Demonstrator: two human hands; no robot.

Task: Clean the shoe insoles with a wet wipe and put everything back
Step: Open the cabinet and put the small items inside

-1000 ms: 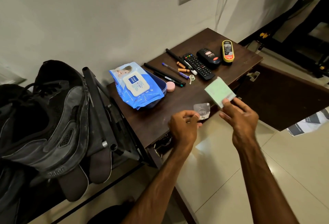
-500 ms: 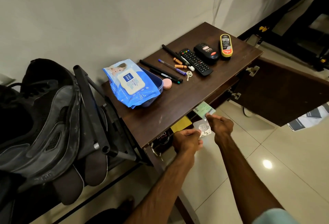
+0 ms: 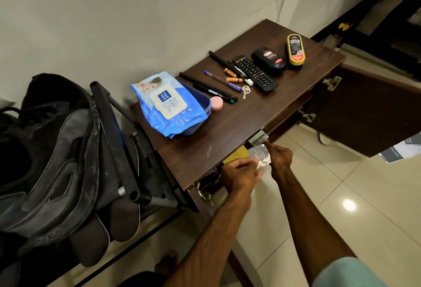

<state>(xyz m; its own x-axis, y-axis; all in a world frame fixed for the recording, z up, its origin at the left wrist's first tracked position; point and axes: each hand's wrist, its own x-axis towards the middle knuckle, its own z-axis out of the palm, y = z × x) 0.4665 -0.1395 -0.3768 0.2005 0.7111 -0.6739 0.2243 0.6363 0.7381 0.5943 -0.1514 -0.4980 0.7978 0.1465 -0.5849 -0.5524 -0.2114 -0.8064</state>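
The packet (image 3: pixel 258 138), pinched by the right hand (image 3: pixel 279 156), should be slid in level, ahead of it. The card (image 3: pixel 262 158) is pinched by the left hand (image 3: pixel 240 172).

On the surface (image 3: pixel 262 115), the wipes pack (image 3: pixel 167 103) lies left, pens (image 3: pixel 208 85) and remote (image 3: pixel 255 72) right of it; shoes (image 3: pixel 45 156) hang left of the surface.

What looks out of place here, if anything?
The wet wipes pack lies crumpled and tilted across the blue tray, overhanging its rim. The cabinet door stands open at right. The small card in the left hand looks blotchy; the right hand pinches a green packet. Nothing spilled.
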